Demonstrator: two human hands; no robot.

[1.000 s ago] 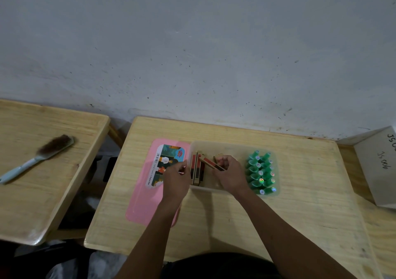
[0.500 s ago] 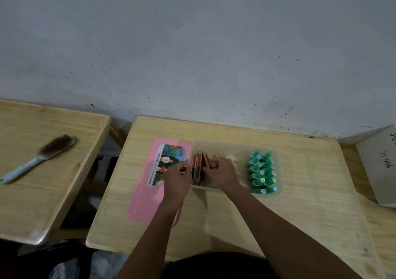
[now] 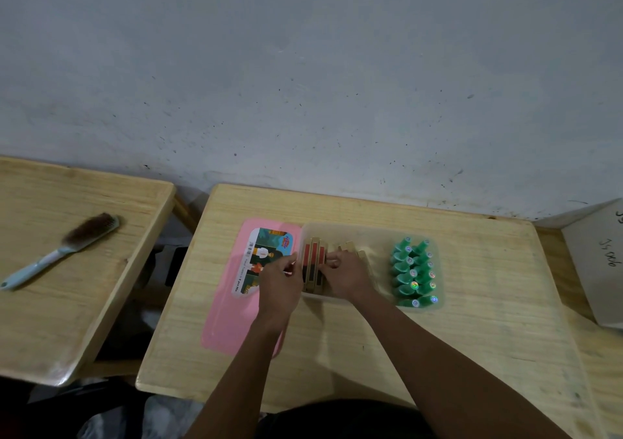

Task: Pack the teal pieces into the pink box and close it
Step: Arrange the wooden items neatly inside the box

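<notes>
Several teal pieces (image 3: 413, 272) stand packed in rows at the right end of a translucent box (image 3: 371, 228) on the wooden table (image 3: 472, 337). Its pink lid (image 3: 229, 320), bearing a picture label, lies flat on the table beside the box's left end. Flat red-and-tan boxes (image 3: 312, 263) stand on edge in the box's left end. My left hand (image 3: 281, 282) grips the box's left wall with curled fingers. Reaching into the box, my right hand (image 3: 347, 277) pinches the rightmost red-and-tan box against the stack and hides more tan pieces behind it.
A second wooden table (image 3: 67, 320) stands to the left across a gap, with a light-blue-handled brush (image 3: 60, 250) on it. A grey cardboard carton (image 3: 596, 263) with handwriting sits at the right edge. A wall runs right behind the tables.
My right hand has swung a tilted red-and-tan box upright and pushed it left against the stack. My left hand has stayed at the box's left wall.
</notes>
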